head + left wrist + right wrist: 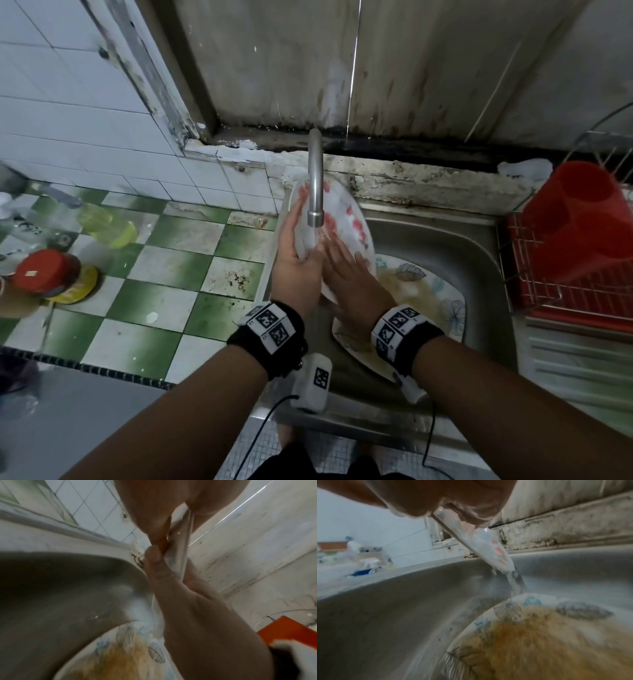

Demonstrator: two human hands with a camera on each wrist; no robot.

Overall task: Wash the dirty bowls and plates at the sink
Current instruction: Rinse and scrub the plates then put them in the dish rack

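A white plate with red marks (346, 212) is tilted on edge under the steel tap (315, 178). My left hand (294, 250) grips its left rim, with fingers reaching up along the edge. My right hand (349, 274) lies on the plate's face with fingers straight and spread. The left wrist view shows the plate (181, 545) edge-on between my left hand (145, 507) and right hand (197, 608). Water runs off the plate (488, 547) below my right hand (445, 497). A leaf-patterned plate (435, 301) (120, 655) (556, 642) smeared with yellow-brown residue lies in the steel sink (455, 240).
A red cutlery holder (575, 233) stands in a wire dish rack (548, 298) right of the sink. On the green-and-white tiled counter (171, 274) to the left are a yellow-green bottle (106, 222) and a red-lidded jar (44, 270). A stained wall is close behind the tap.
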